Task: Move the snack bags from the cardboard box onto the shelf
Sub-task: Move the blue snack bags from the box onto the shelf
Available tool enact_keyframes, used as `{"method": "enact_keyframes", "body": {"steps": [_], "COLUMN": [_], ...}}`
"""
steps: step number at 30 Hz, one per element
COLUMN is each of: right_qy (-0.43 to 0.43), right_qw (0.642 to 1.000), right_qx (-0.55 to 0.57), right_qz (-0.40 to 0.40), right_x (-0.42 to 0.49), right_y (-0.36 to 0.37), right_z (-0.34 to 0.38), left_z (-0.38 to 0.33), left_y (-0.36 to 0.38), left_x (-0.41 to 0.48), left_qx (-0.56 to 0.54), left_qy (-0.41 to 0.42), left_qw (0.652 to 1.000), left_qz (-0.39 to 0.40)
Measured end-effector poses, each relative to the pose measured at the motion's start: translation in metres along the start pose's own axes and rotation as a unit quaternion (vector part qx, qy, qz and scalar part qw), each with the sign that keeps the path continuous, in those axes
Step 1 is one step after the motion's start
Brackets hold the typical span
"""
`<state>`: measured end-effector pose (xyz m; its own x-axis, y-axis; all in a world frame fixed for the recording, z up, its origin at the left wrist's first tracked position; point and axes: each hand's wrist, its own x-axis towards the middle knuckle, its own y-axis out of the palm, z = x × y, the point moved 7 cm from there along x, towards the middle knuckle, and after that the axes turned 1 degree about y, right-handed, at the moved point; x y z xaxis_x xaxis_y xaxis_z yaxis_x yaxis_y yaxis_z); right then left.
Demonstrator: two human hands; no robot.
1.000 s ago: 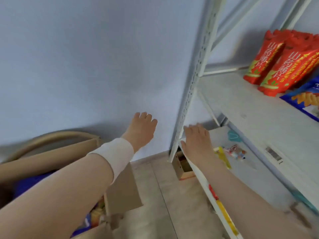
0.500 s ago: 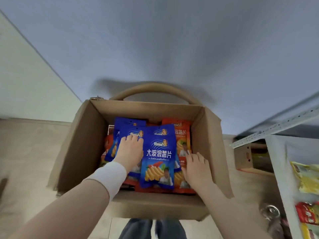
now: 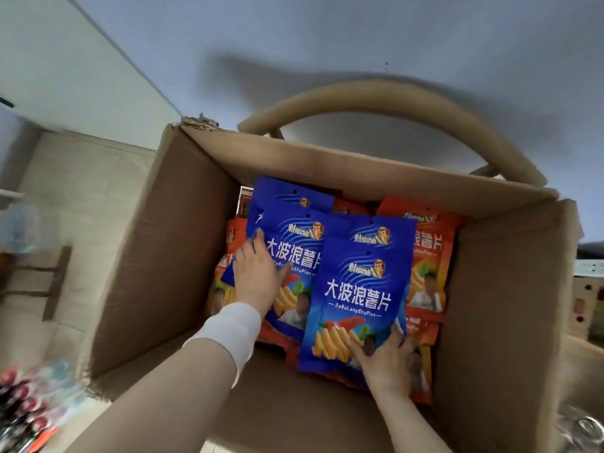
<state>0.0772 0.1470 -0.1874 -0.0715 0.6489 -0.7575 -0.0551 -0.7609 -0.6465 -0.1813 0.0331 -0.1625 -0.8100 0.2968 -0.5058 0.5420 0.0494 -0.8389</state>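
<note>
Both hands in the cardboard box [image 3: 170, 256]. Left hand [image 3: 258, 276] lies flat, fingers straight, on a blue chip bag [image 3: 294, 256] nr box's left wall. Right hand [image 3: 385, 358] grips front blue chip bag [image 3: 356, 302] by its bottom edge. Orange bags [image 3: 428, 256] fill right side to the wall. Bare floor at near-left corner.

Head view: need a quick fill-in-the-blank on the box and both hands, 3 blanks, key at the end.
1. The bags lie inside a cardboard ____.
2. The left hand lies on a bag whose main colour is ____.
3. The right hand holds the front blue bag at its ____ edge.

Missing words: box; blue; bottom
</note>
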Motion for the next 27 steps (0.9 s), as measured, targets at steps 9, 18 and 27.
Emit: {"method": "enact_keyframes", "body": {"steps": [9,18,27], "right_qy": [0.050,-0.014,-0.102], "right_qw": [0.975,0.931,0.870], "right_qx": [0.212,0.340,0.483], "right_qz": [0.042,0.130,0.016], "right_x": [0.010,-0.015,-0.093], "right_y": [0.004,-0.006,-0.116], "right_z": [-0.001,0.001,-0.023], "left_z": [0.020,0.025,-0.035], "left_y": [-0.001,-0.014,-0.128], "left_x": [0.018,-0.004,-0.070], "left_qx": [-0.177,-0.446,-0.485], "left_qy": [-0.055,-0.072,0.084], "left_qw": [0.983,0.883,0.869], "left_qz": [-0.009,0.127,0.050]}}
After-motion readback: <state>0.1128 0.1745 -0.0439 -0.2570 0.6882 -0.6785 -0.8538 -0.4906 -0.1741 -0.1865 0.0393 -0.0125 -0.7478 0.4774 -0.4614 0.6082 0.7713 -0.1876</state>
